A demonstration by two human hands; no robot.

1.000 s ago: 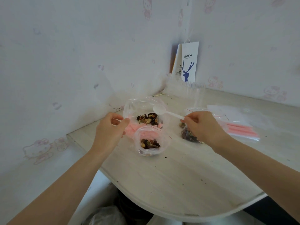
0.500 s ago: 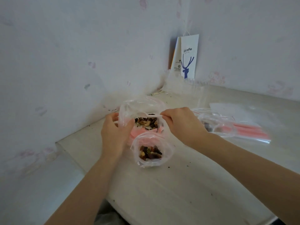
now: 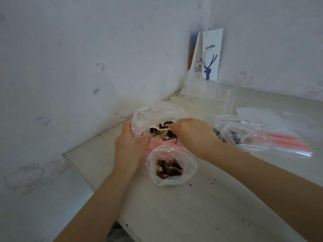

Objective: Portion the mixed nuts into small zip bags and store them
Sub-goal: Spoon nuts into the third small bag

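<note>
Gripping the left rim of the big bag point(image 3: 153, 110), the left hand point(image 3: 130, 149) curls its fingers round the plastic and holds the mouth wide. Nuts point(image 3: 165, 125) lie inside, and a white spoon point(image 3: 161, 129) rests among them, its handle pinched by the right hand point(image 3: 194, 137). Just in front of the big bag, a small bag point(image 3: 189, 169) stands open on the table point(image 3: 174, 215), part filled with nuts. Further right lie filled bags point(image 3: 244, 130) beside flat pink-striped bags point(image 3: 288, 142).

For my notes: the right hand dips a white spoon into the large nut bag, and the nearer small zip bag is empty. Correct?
No. The head view shows the small zip bag already holding nuts; the right hand does dip the white spoon into the large nut bag.
</note>
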